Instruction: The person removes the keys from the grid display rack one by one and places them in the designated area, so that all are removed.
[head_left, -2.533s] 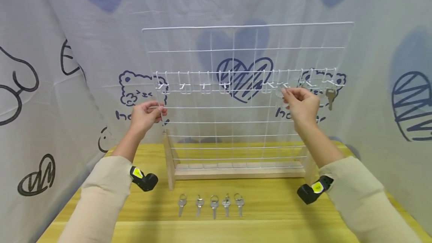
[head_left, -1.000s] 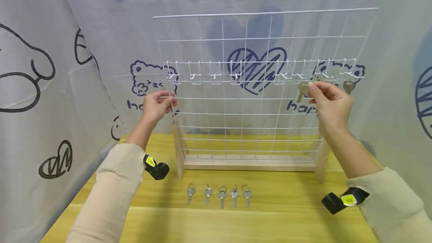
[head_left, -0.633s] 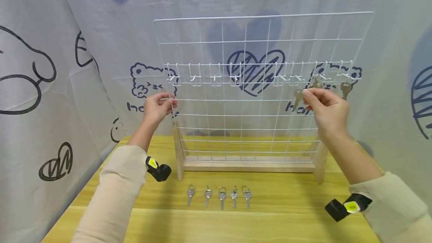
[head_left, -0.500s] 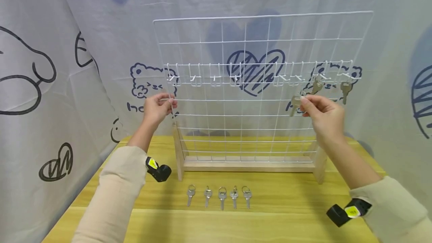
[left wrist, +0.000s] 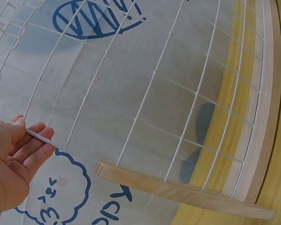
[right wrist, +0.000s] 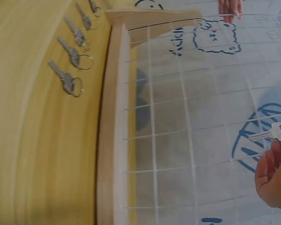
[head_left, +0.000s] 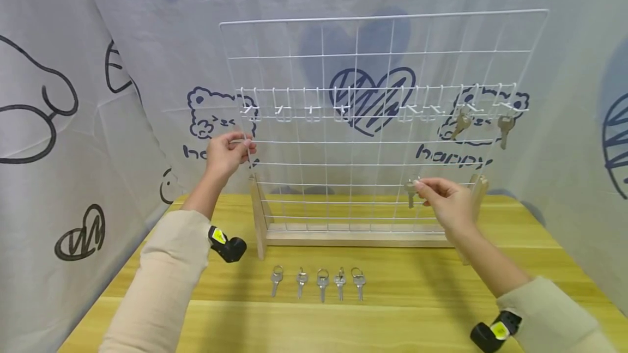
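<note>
My left hand (head_left: 227,157) pinches the left edge wire of a white wire grid rack (head_left: 340,141); the left wrist view shows the thumb and fingers around that wire. My right hand (head_left: 448,203) holds a silver key (head_left: 411,194) between thumb and fingertips, in front of the rack's lower right part. In the right wrist view the key (right wrist: 271,134) points away from the fingers; the hand covers part of it. Two other keys hang from hooks at the rack's right end, one key (head_left: 505,129) outermost and another key (head_left: 461,125) beside it.
A row of white hooks (head_left: 311,110) crosses the rack; those left of the two hanging keys carry nothing. The rack stands in a wooden base (head_left: 360,243) on a yellow wood-grain table (head_left: 373,326). Several keys with rings (head_left: 322,283) lie lined up before it. A printed curtain (head_left: 147,59) hangs behind.
My right hand has come away from the hooks and moved down and left with the key. Both hanging keys now show uncovered. My left hand keeps its place on the rack's edge.
</note>
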`<state>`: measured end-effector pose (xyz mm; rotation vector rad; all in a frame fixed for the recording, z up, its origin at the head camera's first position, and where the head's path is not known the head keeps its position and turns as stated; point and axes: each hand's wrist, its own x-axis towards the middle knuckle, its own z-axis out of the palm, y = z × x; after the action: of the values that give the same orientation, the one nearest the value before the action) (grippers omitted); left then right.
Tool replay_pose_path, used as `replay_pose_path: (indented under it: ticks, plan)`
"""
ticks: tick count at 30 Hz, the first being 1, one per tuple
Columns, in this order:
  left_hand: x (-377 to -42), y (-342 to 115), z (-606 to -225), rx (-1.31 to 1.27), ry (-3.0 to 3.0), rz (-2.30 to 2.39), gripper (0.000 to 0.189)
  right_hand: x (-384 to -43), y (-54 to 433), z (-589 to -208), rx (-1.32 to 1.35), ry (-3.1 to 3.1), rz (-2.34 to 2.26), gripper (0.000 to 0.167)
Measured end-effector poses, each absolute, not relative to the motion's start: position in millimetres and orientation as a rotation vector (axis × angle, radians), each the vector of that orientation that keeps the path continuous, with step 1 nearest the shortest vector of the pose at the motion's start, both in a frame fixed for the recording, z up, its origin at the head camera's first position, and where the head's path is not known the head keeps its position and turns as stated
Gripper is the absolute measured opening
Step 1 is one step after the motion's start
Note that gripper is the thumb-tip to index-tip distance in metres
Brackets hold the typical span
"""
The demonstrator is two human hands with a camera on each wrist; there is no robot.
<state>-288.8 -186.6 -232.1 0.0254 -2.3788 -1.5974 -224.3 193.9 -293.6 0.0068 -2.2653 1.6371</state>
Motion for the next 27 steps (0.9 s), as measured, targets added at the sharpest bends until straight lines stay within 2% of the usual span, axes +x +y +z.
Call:
replay_pose_path:
  ticks: [3, 5, 8, 14, 27]
  plan:
    - [-289, -186, -231, 0.024, -2.382, -1.599, 0.030, -224, 192, -306, -0.006, -2.307, 1.619, 0.026]
    - [-289, -186, -231, 0.023, -2.383, -1.598, 0.030, -224, 191, -315, -0.016, -2.308, 1.652, 0.029]
    - [-289, -186, -231, 0.022, -2.381, -1.597, 0.030, -224, 191, -326, -0.041, -2.283, 1.738, 0.025]
    - [-290, -186, -233, 0.007, -2.375, -1.589, 0.029, -219, 190, -344, -0.109, -2.222, 1.875, 0.005]
    - [-289, -187, -234, -0.004, -2.381, -1.588, 0.029, -206, 186, -387, -0.214, -2.446, 1.845, 0.021]
